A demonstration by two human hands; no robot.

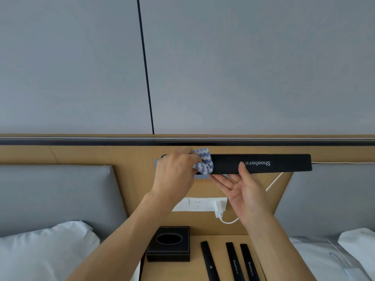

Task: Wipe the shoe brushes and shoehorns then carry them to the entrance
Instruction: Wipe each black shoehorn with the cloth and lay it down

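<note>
I see a long, flat black shoehorn (261,163) held level in the air in front of the wooden headboard panel (125,157), above the bedside table (194,250). It is a matte strip with squared corners at its right end, and white lettering reading "Shoehorn" runs along it upside down from my view.

My left hand (176,173) has its fingers curled around a blue-and-white zigzag cloth (203,161), which is wrapped over the left part of the shoehorn, so that hand is clamped on the cloth and, through it, on the strip. My right hand (243,191) is spread, palm up, its straight fingers supporting the shoehorn from below and behind while the thumb tip rests against the front face, just beside the lettering.

Down on the table, three more black strips (229,262) lie side by side, roughly parallel; two show the same white lettering, the leftmost shows a small pale dot. A black tissue box (168,245) sits to their left. A white wall socket (197,204) with a charger (219,208) plugged in is on the panel between my forearms. White pillows (46,244) flank the table.
</note>
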